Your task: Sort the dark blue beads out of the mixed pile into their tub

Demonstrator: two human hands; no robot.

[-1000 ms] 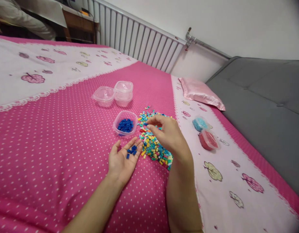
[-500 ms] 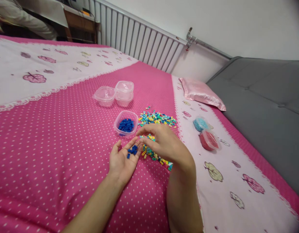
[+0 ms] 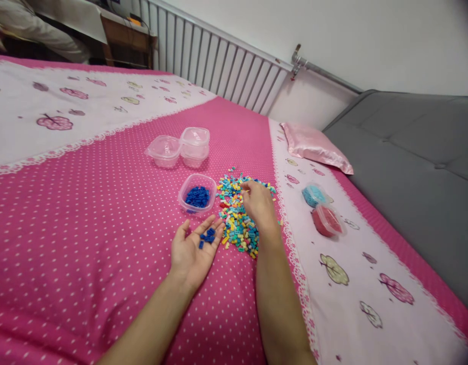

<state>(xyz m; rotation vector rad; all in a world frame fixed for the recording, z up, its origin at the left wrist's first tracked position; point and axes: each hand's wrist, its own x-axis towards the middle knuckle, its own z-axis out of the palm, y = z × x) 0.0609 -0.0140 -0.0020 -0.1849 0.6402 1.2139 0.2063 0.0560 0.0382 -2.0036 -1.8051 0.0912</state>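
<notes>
My left hand (image 3: 193, 253) lies palm up, its fingers stretched out, and carries several small blue toy bricks (image 3: 208, 236) on the fingers and palm. Just beyond its fingertips stands a clear plastic tub (image 3: 183, 205) with more blue bricks (image 3: 198, 196) inside. My right hand (image 3: 258, 203) is over the far right part of a pile of mixed toy bricks (image 3: 239, 230) in yellow, teal, light blue and a few other colours. Its fingers are curled down and pinched together. Whatever may be between the fingertips is too small to make out.
Farther back, clear lidded tubs (image 3: 164, 152) stand together on the pink dotted bedspread (image 3: 85, 218). To the right sit a tub of light blue pieces (image 3: 313, 195) and a tub of red pieces (image 3: 327, 220). A pink pillow (image 3: 315, 147) leans near the grey headboard (image 3: 408, 147).
My right hand has moved from above my left fingers away to the right, over the brick pile, uncovering more of it. My left hand and its blue bricks have stayed put.
</notes>
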